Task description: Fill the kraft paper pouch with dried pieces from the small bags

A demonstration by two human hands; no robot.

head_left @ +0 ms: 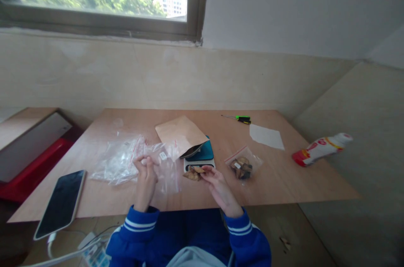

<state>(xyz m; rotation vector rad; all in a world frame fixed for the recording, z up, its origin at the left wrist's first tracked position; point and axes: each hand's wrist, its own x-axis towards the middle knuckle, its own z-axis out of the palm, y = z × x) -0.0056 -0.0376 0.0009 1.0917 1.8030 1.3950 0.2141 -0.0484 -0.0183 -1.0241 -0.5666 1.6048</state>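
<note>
My right hand (pixel 219 187) pinches dried brown curled pieces (pixel 193 173), perhaps dried peel or mushroom, just in front of a small scale (pixel 205 153) with a teal top. My left hand (pixel 147 181) is closed at the edge of a clear zip bag (pixel 170 176) bearing a small white label. Part of that grip is hard to make out through the transparent plastic. Leaning over the scale's left side is a brown paper pouch (pixel 181 132), its dark mouth facing me. To the right lies a filled zip bag (pixel 242 167) with similar brown pieces and a label.
A pile of clear plastic bags (pixel 118 162) covers the table's left part. Near the left edge rests a phone (pixel 61 202) with a white cable. Farther back are screwdrivers (pixel 243 119) and white paper (pixel 267 136). A red-and-white bottle (pixel 320 149) lies at the right.
</note>
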